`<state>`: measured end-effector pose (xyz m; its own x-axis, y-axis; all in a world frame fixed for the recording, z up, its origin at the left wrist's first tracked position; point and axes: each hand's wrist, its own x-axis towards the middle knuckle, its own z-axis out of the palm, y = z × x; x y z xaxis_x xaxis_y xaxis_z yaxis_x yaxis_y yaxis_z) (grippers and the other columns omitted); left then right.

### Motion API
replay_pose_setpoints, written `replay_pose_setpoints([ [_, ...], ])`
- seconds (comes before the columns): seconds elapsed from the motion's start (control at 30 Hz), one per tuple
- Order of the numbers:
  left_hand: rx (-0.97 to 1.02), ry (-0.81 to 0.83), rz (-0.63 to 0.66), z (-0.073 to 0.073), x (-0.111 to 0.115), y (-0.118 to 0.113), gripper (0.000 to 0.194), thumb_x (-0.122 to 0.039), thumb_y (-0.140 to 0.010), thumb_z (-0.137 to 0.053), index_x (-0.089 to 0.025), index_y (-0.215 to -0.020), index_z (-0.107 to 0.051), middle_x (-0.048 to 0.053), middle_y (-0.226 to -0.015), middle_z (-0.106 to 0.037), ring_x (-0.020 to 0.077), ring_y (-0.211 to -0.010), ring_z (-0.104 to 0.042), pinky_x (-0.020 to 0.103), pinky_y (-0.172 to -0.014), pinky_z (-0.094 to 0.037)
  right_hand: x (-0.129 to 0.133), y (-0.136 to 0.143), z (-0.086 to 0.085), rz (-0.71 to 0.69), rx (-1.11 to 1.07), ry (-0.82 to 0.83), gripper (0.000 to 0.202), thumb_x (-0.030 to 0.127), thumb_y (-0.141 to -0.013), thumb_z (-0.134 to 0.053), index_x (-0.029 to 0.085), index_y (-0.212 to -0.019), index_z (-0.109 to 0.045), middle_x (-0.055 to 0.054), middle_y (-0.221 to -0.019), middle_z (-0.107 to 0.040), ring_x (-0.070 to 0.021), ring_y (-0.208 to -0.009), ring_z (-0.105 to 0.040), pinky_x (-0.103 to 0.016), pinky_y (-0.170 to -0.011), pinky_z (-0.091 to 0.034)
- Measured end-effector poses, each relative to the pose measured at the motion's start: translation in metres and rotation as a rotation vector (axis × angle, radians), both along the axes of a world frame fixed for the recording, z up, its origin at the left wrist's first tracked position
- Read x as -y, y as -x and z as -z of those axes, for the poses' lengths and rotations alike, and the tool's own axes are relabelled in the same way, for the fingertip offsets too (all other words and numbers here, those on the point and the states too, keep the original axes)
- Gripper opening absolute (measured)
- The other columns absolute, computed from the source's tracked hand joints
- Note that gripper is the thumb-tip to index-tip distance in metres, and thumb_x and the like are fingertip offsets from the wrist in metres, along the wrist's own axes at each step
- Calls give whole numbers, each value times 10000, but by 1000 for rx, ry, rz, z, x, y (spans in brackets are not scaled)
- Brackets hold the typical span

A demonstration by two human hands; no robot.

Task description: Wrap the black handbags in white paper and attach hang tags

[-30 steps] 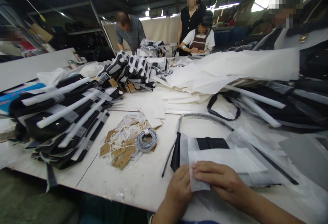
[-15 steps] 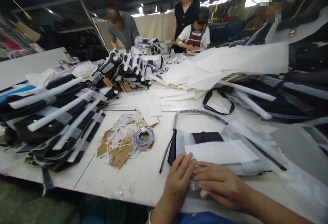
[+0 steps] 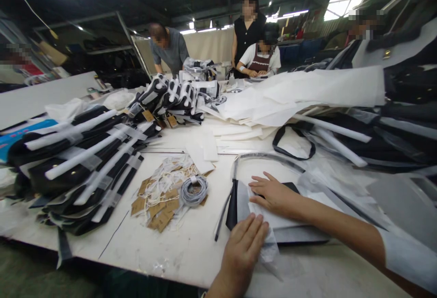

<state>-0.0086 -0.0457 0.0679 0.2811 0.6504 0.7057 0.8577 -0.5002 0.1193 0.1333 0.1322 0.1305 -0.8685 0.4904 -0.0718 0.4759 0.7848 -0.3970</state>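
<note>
A black handbag [image 3: 232,212] lies on the table right in front of me, partly covered by pale tissue-like sheeting [image 3: 287,221]. Its handle, wrapped in clear film [image 3: 261,156], arches away on the far side. My right hand [image 3: 273,193] rests palm down across the top of the bag, fingers spread over the white sheet. At the near left corner, my left hand [image 3: 245,248] lies with stretched fingers on the edge of the wrapping. A crumpled translucent piece [image 3: 269,249] pokes out beside those fingers; the left thumb is hidden.
Brown tags with white strings [image 3: 160,198] and a grey cord coil [image 3: 194,191] lie left of the bag. Black bags with white foam rods [image 3: 82,157] are piled further left. White sheets [image 3: 290,88] and more bags [image 3: 358,129] stand at right. Several people work beyond the table.
My right hand has moved up and away, from beside my left hand onto the bag's top, fingers now spread. My left hand has shifted slightly nearer me. The camera view has tilted a little.
</note>
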Motion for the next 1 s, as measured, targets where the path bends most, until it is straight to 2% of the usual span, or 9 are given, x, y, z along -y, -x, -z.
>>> replay_pose_setpoints([
  [0.13, 14, 5, -5, -2, -1, -1, 407, -13, -986, -391, -106, -1326, -595, 93, -1265, -707, 198, -1255, -614, 343, -981, -587, 6, -5, -7, 49, -47, -5, 393, 423, -1028, -451, 179, -1201, -707, -134, -1360, -636, -354, -1366, -480, -675, -1149, -266],
  [0.2, 25, 27, 2, -4, -1, -1, 426, 2, -976, -395, -107, -1346, -578, 96, -1280, -699, 197, -1252, -616, 348, -985, -587, 22, -26, -14, 108, -186, -63, 394, 384, -1034, -450, 162, -1305, -631, -146, -1383, -614, -310, -1331, -519, -582, -1144, -343],
  [0.3, 52, 66, 14, -7, 0, 0, 433, -10, -980, -396, -113, -1367, -559, 97, -1311, -681, 199, -1264, -606, 360, -997, -581, 68, -68, -18, 117, -472, -138, 250, 318, -1030, -499, 207, -1201, -644, -83, -1131, -721, -206, -1069, -658, -348, -943, -523],
  [0.37, 69, 87, 24, -10, -1, 1, 436, -16, -980, -391, -117, -1370, -555, 99, -1320, -675, 200, -1268, -604, 367, -1002, -579, 104, -90, -10, 99, -510, -115, 150, 327, -1010, -556, 224, -1062, -652, -40, -948, -721, -169, -883, -674, -266, -774, -542],
  [0.53, 68, 159, 46, -14, -8, 2, 474, -5, -941, -440, -117, -1393, -526, 107, -1350, -654, 218, -1267, -605, 384, -1018, -573, 159, -93, 33, 235, -332, -175, 447, 479, -873, -719, 173, -1184, -620, -114, -1076, -704, -267, -955, -667, -370, -823, -568],
  [0.67, 56, 165, 48, -14, -12, 1, 533, -17, -902, -541, -128, -1422, -493, 125, -1350, -650, 233, -1254, -615, 393, -1025, -571, 163, -69, 44, 370, -251, -137, 152, 311, -930, -603, 190, -1010, -650, -105, -982, -683, -289, -918, -629, -424, -806, -529],
  [0.77, 46, 166, 53, -14, -13, 2, 593, -31, -890, -583, -150, -1457, -451, 127, -1356, -645, 239, -1258, -612, 403, -1026, -571, 166, -63, 35, 447, -323, 97, 140, 257, -947, -491, 209, -878, -603, -71, -880, -670, -242, -845, -618, -364, -760, -485],
  [0.93, 39, 176, 68, -14, -14, 4, 655, -64, -894, -615, -171, -1500, -390, 128, -1387, -621, 242, -1293, -586, 412, -1047, -557, 180, -65, 35, 608, -463, 987, 365, 546, -849, -617, 228, -928, -458, 62, -593, -547, -111, -488, -436, -228, -483, -279],
  [1.0, 35, 182, 74, -13, -13, 5, 661, -78, -895, -627, -166, -1503, -384, 125, -1403, -609, 247, -1323, -559, 423, -1066, -543, 187, -68, 39, 620, -479, 1205, 522, 630, -756, -683, 232, -973, -424, 91, -560, -514, -89, -442, -373, -213, -449, -230],
])
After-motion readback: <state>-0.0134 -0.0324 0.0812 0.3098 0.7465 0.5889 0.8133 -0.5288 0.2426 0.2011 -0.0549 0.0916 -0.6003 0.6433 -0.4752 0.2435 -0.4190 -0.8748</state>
